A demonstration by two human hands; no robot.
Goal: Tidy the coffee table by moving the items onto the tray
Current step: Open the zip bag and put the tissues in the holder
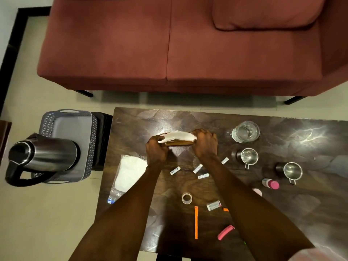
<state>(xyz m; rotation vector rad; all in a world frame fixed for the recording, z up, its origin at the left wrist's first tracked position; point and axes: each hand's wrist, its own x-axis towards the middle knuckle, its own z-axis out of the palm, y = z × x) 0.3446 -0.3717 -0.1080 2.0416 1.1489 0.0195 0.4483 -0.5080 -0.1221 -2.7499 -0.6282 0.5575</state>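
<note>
A brown wooden napkin holder [179,142] stuffed with white napkins [178,136] stands mid-table on the dark coffee table [282,213]. My left hand [156,149] grips its left end and my right hand [205,144] grips its right end. The grey lattice-walled tray [75,125] sits on a dark stool left of the table, with a steel kettle [43,155] standing in it.
On the table lie a plastic pack of napkins [128,172], a tape roll [186,198], several small sachets [197,168], an orange strip [196,222], a pink comb [225,232], a glass [245,131], two steel mugs [248,156], and a pink-capped bottle [271,184]. A red sofa [169,44] stands beyond.
</note>
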